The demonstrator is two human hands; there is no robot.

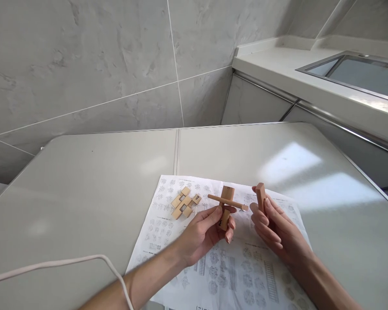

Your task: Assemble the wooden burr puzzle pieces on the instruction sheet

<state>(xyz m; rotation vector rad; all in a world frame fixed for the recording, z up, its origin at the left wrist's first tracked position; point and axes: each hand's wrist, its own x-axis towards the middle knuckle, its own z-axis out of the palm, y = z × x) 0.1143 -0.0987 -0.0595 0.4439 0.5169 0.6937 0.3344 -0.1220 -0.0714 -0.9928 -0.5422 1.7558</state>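
Note:
My left hand (pixel 210 230) is closed on a crossed pair of wooden puzzle bars (pixel 226 201), one upright and one lying across it, held just above the paper. My right hand (pixel 273 226) grips a single wooden bar (pixel 261 196) upright, a little to the right of the cross and apart from it. Several more notched wooden pieces (pixel 185 202) lie together on the printed instruction sheet (pixel 233 267), to the left of my left hand.
The sheet lies on a pale grey table (pixel 84 193) with a seam down its middle. A white cable (pixel 67 262) runs over the near left. A tiled wall stands behind, and a counter with a steel sink (pixel 355 71) at the right.

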